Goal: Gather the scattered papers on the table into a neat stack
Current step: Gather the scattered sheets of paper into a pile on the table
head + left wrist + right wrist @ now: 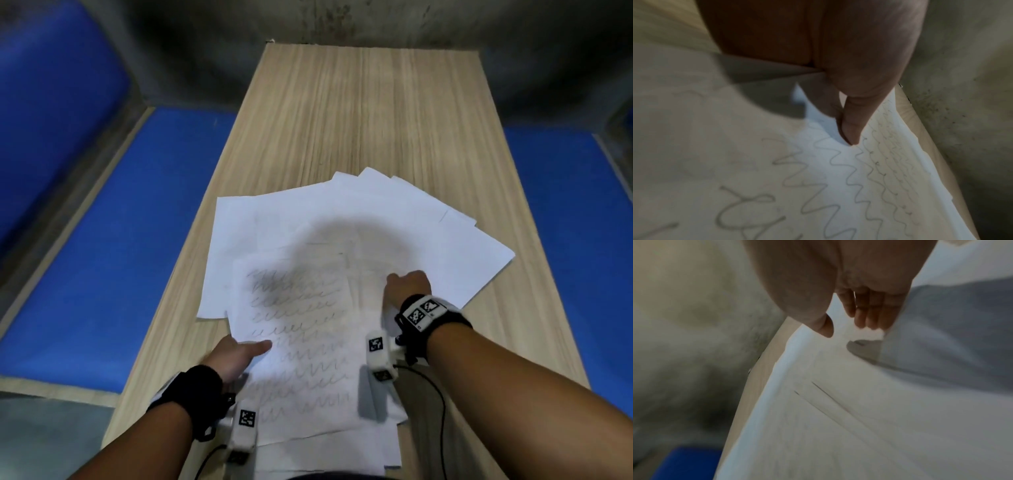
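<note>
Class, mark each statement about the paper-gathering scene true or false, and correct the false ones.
1. The papers already form a neat, squared stack. False: they lie fanned and overlapping.
2. The top sheet bears wavy pencil lines. True.
3. The left hand holds that sheet at its left edge. True.
4. The table is glass. False: it has a light wood grain.
5. The right hand is off the table. False: it is on the papers.

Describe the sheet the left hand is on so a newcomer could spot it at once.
On the wooden table, a fan of white papers covers the near end. The scribbled sheet lies topmost, nearest the person, with the left hand at its left edge. Only it clearly shows rows of wavy pencil lines.
</note>
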Action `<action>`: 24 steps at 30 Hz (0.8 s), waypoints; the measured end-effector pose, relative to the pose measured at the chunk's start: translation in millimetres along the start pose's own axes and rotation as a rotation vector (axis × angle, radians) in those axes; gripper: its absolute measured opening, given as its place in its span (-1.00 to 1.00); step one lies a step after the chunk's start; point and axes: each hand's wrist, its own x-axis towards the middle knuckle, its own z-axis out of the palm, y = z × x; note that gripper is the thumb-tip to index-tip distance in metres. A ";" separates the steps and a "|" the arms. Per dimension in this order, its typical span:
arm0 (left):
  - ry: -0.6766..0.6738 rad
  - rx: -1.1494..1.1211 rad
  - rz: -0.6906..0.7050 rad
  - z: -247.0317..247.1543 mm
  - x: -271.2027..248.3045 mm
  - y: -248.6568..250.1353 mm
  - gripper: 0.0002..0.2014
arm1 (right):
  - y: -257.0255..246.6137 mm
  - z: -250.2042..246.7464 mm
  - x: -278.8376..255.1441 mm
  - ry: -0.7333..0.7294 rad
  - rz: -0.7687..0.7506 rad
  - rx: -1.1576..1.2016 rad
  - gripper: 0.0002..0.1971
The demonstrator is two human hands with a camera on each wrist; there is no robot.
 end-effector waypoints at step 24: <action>-0.093 -0.022 -0.015 -12.5 8.4 -7.6 -0.96 | -27.5 -19.8 27.0 0.024 -0.254 -0.015 -0.80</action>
